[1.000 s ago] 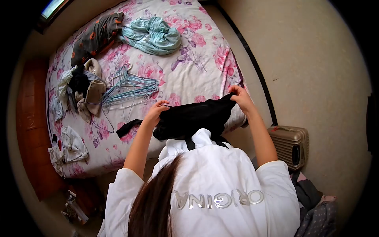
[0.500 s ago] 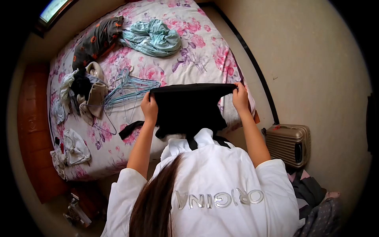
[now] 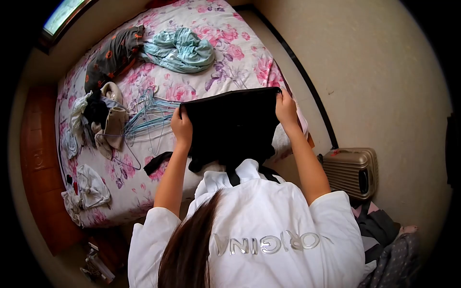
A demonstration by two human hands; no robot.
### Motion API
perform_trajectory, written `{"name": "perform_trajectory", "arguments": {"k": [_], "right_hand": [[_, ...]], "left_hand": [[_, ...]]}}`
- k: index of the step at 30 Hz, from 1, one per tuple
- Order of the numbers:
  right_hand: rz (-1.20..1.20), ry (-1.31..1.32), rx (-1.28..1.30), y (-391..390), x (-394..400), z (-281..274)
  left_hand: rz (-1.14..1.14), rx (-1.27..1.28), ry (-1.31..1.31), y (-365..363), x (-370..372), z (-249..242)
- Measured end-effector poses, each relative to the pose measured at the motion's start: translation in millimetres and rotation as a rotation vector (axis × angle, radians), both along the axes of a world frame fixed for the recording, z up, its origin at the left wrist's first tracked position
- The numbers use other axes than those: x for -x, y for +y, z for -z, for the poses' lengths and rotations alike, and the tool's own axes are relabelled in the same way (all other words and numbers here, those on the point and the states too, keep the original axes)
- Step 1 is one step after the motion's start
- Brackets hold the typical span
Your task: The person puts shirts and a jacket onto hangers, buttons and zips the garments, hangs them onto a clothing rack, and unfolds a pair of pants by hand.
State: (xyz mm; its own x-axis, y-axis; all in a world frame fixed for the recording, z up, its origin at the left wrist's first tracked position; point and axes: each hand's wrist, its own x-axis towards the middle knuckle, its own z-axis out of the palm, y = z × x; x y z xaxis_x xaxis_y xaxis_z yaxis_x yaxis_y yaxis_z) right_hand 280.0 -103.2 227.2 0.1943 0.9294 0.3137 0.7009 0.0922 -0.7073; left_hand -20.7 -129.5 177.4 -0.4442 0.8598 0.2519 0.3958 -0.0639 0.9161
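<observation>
At the bed's near edge, head view: black garment (image 3: pixel 230 125) held up in front of the chest, top edge at both hands, lower part bunched close to the white shirt (image 3: pixel 269 216). Left hand (image 3: pixel 181 128) grasps the top left corner, right hand (image 3: pixel 286 111) the top right; fingers of both pinched on cloth. Change over the last second: top edge goes from slack and sagging to near straight, and sits further out over the bed (image 3: pixel 230 79). Means the panel is now spread and both corners are under control; bottom still crumpled. Black cloth end (image 3: pixel 156 164) sticks out past the left forearm; can't tell if it's the same piece. Edges: right hand is near the bed's right side, with the suitcase (image 3: pixel 349 173) beyond the right forearm. Left is tight: hangers (image 3: pixel 149 115) reach right up to the left hand in view, contact unclear, clothes pile (image 3: pixel 114 127) just behind them. Most room is forward, where floral cover shows between the top edge and the teal cloth (image 3: pixel 187 53). White garment (image 3: pixel 93 187) lies well apart, lower left.
</observation>
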Motion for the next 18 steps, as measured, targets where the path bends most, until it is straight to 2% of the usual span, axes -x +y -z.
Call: {"name": "perform_trajectory", "arguments": {"k": [2, 7, 10, 11, 14, 16, 18], "right_hand": [[-0.049, 0.035, 0.115, -22, 4, -18], [-0.222, 0.179, 0.14, -71, -10, -19], [-0.232, 0.179, 0.218, -71, -20, -18], [-0.248, 0.169, 0.244, -60, -22, -15], [-0.272, 0.144, 0.242, -7, -26, 17], [-0.282, 0.043, 0.283, 57, -27, 47], [-0.2, -0.007, 0.208, 125, -18, 72]], "left_hand": [[0.029, -0.01, -0.121, -20, -3, 4], [-0.025, -0.006, -0.141, -97, -15, 7], [-0.052, 0.007, -0.181, -101, -15, 13], [-0.008, 0.209, -0.151, -99, -6, 11], [0.058, 0.273, -0.021, -49, 2, 23], [0.046, 0.322, 0.052, 10, 10, 40], [0.042, 0.393, 0.071, 79, 21, 61]]}}
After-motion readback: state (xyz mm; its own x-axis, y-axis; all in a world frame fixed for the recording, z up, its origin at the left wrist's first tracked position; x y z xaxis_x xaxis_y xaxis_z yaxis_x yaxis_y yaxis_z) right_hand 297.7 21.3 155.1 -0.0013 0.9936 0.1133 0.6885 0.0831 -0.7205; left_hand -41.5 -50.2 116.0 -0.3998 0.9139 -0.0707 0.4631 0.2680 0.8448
